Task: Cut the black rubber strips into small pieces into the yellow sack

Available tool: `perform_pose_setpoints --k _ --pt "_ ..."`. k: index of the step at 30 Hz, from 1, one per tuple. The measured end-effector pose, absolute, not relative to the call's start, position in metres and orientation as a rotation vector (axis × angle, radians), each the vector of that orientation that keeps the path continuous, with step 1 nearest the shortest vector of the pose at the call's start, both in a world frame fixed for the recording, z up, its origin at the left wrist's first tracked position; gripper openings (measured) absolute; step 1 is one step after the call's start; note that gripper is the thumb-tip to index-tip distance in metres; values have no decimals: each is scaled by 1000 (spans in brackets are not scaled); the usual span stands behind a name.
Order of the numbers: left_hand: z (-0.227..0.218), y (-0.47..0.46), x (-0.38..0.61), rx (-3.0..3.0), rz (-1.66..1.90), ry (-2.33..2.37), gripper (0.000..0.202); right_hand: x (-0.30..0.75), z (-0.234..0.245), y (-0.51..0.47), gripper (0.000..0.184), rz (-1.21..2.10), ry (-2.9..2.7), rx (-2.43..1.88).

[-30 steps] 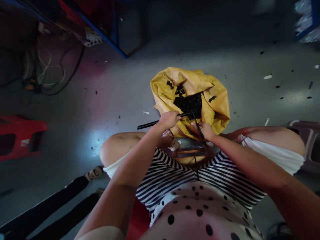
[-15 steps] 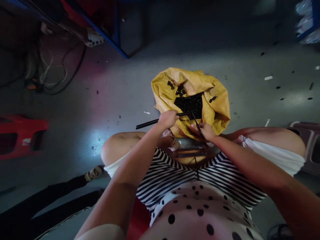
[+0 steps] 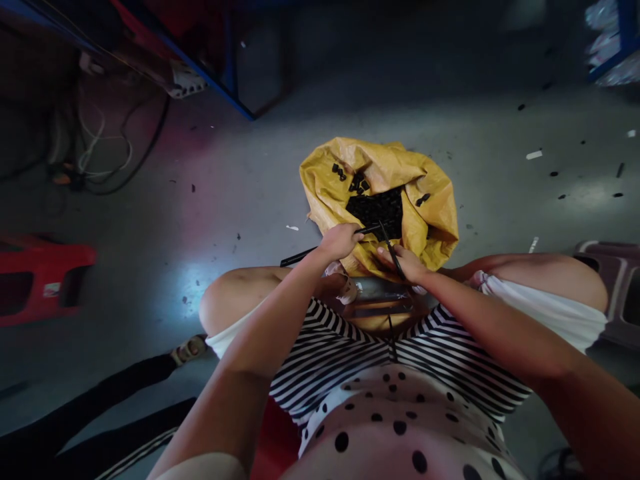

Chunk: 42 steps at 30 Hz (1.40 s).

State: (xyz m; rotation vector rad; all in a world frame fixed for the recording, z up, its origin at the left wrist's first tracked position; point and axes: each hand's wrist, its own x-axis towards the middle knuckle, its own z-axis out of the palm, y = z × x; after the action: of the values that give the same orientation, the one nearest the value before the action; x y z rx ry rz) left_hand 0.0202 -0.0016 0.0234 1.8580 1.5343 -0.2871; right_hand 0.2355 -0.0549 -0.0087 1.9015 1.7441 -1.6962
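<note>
black strip point(image 3: 299, 257) (middle hidden) is gripped by left fingers point(image 3: 354, 235), right fingers point(image 3: 406, 258) clasping an indistinct dark tool point(image 3: 391, 249).

The left hand point(image 3: 341, 241) grips a black strip point(image 3: 300, 256), which extends from both sides of the fist. The right hand point(image 3: 411, 265) holds a slender dark tool point(image 3: 393, 253) — its far end is positioned at the strip's right-hand end, over the mouth of a yellow sack point(image 3: 436, 190). Small black pieces point(image 3: 376, 205) occupy the opening; others rest on the sack's folds. The sack stands on a grey floor point(image 3: 245, 173). At left: a red stool point(image 3: 55, 277), cables point(image 3: 103, 157) and a blue frame point(image 3: 220, 80). At lower left — another person's dark trousers point(image 3: 113, 392).
</note>
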Motion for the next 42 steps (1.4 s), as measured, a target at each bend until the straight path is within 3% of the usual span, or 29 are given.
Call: perform_pose_setpoints --k 16,28,35,42 --pt "18 -2 18 1879 -370 1476 28 232 1 -53 68 -1397 1870 1886" --pt "21 -8 24 2047 -432 1353 24 237 -5 -50 71 -1500 1739 1846" --pt "19 -7 21 2081 -409 1387 24 235 -2 -53 62 -1274 1854 1867" --pt "19 -3 17 2023 -319 1513 25 240 -10 -55 46 -1356 1865 1989"
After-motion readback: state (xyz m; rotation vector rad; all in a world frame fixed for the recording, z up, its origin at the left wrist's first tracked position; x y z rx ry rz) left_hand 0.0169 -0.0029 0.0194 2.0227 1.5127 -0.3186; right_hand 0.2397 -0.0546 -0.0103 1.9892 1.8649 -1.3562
